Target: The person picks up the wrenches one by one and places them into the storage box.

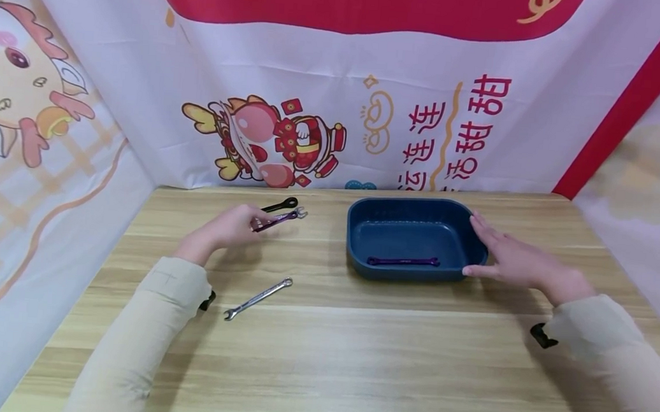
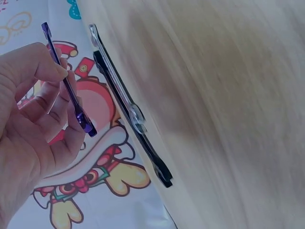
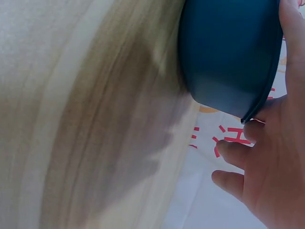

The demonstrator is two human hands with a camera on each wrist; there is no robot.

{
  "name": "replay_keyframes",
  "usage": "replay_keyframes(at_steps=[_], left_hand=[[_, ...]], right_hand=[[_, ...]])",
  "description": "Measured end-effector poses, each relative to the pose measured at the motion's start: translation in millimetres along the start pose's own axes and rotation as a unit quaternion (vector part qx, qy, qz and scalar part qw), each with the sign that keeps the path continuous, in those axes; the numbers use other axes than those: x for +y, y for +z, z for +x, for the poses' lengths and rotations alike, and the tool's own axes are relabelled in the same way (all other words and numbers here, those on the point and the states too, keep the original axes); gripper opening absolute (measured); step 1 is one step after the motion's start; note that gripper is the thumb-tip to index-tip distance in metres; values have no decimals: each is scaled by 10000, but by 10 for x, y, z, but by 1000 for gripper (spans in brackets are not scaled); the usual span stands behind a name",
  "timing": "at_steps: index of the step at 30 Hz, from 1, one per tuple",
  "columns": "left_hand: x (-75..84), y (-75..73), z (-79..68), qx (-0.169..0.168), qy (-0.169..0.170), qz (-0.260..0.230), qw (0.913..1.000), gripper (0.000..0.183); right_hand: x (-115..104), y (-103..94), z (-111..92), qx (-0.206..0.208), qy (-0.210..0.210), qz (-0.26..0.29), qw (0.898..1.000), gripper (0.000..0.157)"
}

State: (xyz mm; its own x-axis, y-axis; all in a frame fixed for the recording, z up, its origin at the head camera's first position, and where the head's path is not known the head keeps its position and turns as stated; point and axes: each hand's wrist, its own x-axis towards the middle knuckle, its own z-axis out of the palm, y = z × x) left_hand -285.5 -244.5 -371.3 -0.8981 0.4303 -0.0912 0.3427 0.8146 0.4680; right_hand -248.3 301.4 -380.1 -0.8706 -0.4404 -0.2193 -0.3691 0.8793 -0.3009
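Note:
My left hand pinches a purple combination wrench between thumb and fingers, raised above the table's far left side. Beneath it, a silver wrench and a black wrench lie close together, partly overlapping; in the head view the hand hides much of them. Nearer the front lies another silver wrench, slanted on the wood. My right hand touches the right end of a dark blue bin, its thumb and index finger spread along the rim. Inside the bin lies another purple wrench.
The wooden table runs back to a printed white and red cloth. More cloth hangs along the left and right sides. Each sleeve has a black clip-like piece near the cuff.

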Motion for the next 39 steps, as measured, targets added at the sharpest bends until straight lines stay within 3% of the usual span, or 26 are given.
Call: replay_keyframes(at_steps=[13,29,39], left_hand=[[438,-67,164,-220,189,-85,9995,50],[971,-52,390,-404,748,-319,9959,52],[1327,27,532,-594,1323,-27,9894,52]], right_hand=[[23,20,-9,90,-19,33,10000,115],[48,55,22,59,4,122,9999,114],[61,70,27,137,-56,-85,9999,116]])
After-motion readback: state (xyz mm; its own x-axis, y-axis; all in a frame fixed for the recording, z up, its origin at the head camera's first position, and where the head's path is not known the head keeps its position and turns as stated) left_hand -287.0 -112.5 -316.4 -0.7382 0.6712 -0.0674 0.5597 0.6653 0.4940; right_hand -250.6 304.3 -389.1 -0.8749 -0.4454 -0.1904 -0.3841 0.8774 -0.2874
